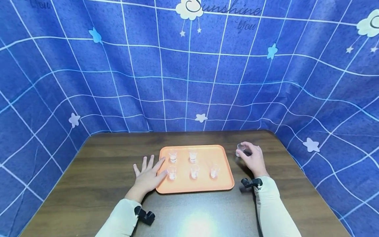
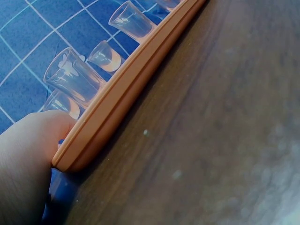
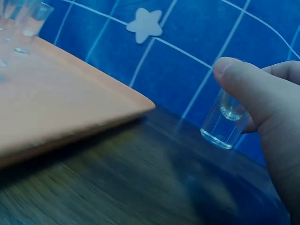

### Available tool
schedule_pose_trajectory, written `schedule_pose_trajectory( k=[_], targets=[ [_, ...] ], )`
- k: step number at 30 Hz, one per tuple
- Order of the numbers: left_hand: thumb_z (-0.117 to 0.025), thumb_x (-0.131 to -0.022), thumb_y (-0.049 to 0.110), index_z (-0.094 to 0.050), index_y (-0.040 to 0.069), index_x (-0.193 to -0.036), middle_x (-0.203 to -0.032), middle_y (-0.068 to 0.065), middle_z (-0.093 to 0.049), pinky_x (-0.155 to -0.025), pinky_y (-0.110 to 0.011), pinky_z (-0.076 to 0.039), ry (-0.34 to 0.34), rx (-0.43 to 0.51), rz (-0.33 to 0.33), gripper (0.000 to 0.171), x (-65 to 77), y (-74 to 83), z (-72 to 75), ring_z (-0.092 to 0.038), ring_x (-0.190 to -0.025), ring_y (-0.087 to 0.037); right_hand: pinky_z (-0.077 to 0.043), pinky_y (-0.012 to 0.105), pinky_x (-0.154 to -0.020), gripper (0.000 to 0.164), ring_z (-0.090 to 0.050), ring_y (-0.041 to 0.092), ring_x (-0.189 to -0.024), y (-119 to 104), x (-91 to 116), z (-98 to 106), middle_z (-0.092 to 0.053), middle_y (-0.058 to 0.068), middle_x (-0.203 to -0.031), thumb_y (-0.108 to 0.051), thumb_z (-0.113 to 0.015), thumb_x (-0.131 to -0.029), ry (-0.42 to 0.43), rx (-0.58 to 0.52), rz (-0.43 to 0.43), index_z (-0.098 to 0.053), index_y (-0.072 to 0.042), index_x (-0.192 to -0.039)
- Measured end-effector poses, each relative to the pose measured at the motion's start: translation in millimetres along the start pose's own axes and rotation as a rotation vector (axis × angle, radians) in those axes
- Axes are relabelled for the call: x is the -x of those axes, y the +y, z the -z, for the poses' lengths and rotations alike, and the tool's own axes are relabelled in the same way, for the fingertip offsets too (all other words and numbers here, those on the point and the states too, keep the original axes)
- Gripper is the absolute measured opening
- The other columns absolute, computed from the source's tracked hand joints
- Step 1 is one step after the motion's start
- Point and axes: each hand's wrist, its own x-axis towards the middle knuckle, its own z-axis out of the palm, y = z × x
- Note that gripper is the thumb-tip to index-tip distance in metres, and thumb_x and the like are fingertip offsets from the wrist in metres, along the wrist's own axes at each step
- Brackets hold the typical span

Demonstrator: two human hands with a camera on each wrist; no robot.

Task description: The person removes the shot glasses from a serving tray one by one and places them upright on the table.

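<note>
An orange tray (image 1: pixel 204 184) lies on the table with several small clear shot glasses standing on it, among them one at the front right (image 1: pixel 214 171) and one at the front left (image 1: pixel 171 172). My left hand (image 1: pixel 148 177) rests at the tray's left edge, fingers spread and straight, thumb and index finger over the rim. Beyond the tray's right side, my right hand (image 1: pixel 254 158) pinches another shot glass (image 3: pixel 224 123) between thumb and fingers. In the right wrist view that glass is upright with a slight tilt, its thick base over the tabletop; whether it touches the wood I cannot tell.
The dark wooden table (image 1: pixel 112 154) reaches past the tray on all sides. Behind it and at both sides hangs a blue curtain (image 1: pixel 189 82) with white lines, stars and clouds. Black wrist cameras (image 1: pixel 145 215) are strapped over both sleeves.
</note>
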Motion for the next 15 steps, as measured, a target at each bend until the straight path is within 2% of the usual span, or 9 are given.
schedule_pose_trajectory(
  k=[5, 12, 15],
  targets=[
    [-0.035, -0.097, 0.073, -0.034, 0.035, -0.158, -0.167, -0.02, -0.017, -0.106, -0.078, 0.013, 0.005, -0.003, -0.004, 0.072, 0.0, 0.1, 0.3, 0.002, -0.152, -0.048, -0.029, 0.057, -0.101, 0.041, -0.061, 0.036, -0.096, 8, 2, 12, -0.077, 0.014, -0.093, -0.021, -0.086, -0.08, -0.048, 0.08, -0.01, -0.069, -0.007, -0.114],
    [-0.036, -0.098, 0.071, -0.034, 0.035, -0.159, -0.166, -0.021, -0.017, -0.106, -0.079, 0.012, 0.004, -0.009, -0.012, 0.071, 0.6, 1.6, 0.8, 0.001, -0.152, -0.049, -0.021, 0.069, -0.109, 0.039, -0.064, 0.038, -0.103, 16, 6, 28, -0.076, 0.015, -0.097, -0.022, -0.083, -0.084, -0.098, 0.099, -0.042, -0.067, -0.005, -0.116],
    [-0.038, -0.098, 0.071, -0.035, 0.034, -0.158, -0.166, -0.022, -0.018, -0.106, -0.079, 0.011, 0.01, -0.004, -0.013, 0.071, 0.8, 1.4, 0.0, 0.0, -0.152, -0.05, -0.026, 0.063, -0.106, 0.038, -0.065, 0.037, -0.1, 20, 7, 32, -0.076, 0.016, -0.097, -0.022, -0.082, -0.086, -0.115, 0.115, -0.052, -0.067, -0.004, -0.116]
  ],
)
